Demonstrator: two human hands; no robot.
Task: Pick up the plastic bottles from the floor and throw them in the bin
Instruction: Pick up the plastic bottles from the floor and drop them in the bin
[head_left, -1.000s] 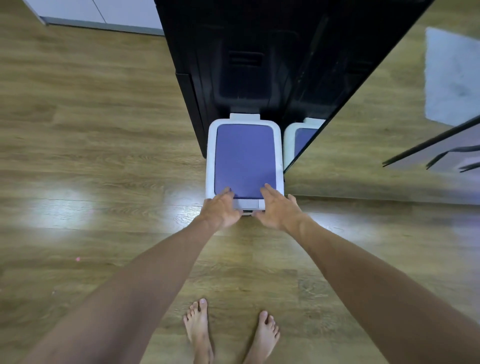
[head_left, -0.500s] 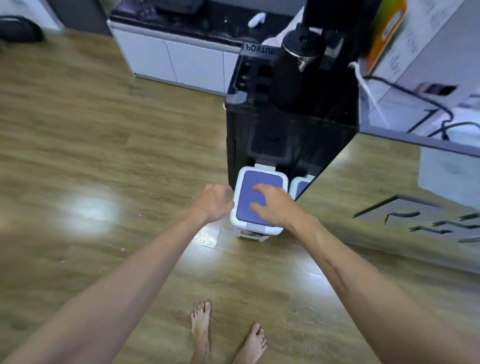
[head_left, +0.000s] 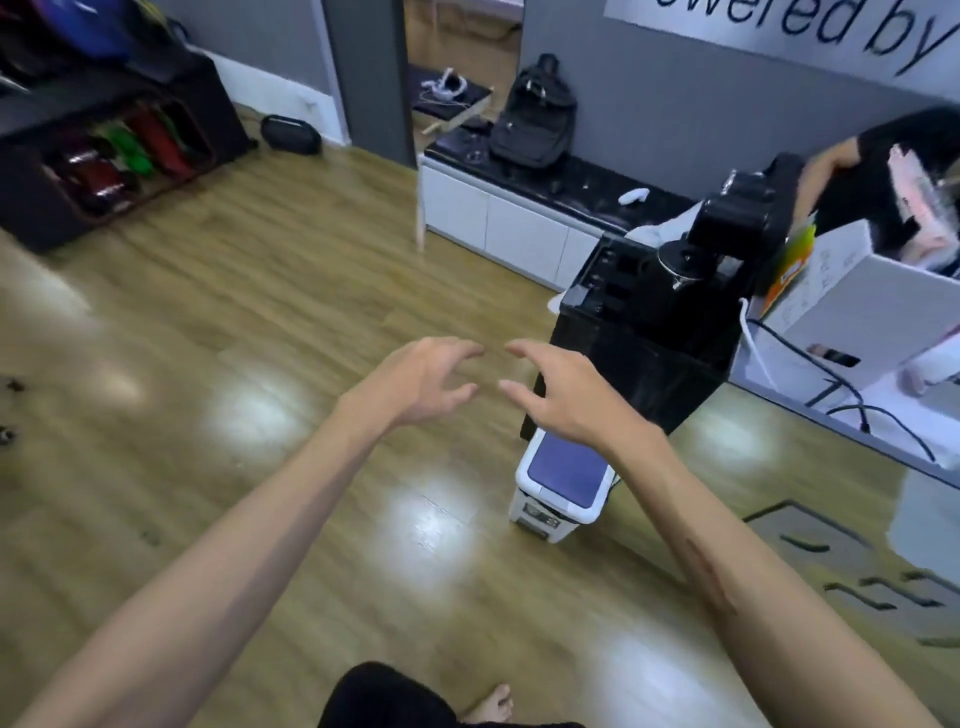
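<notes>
**Both hands free above the closed bin**

We have both arms stretched out in front of us, and neither hand carries anything. Our left hand hangs in the air with a wide grip, fingers spread and loosely bent. Our right hand mirrors it just beside, grip wide too, fingertips of the two hands near each other but apart. Below the right wrist stands the bin on the wooden floor, white body, purple lid lying flat and shut, pressed up against a black cabinet. We see no plastic bottles on the floor from here. Further back, a black backpack sits on a low white unit. At the bottom edge, our bare foot shows.
</notes>
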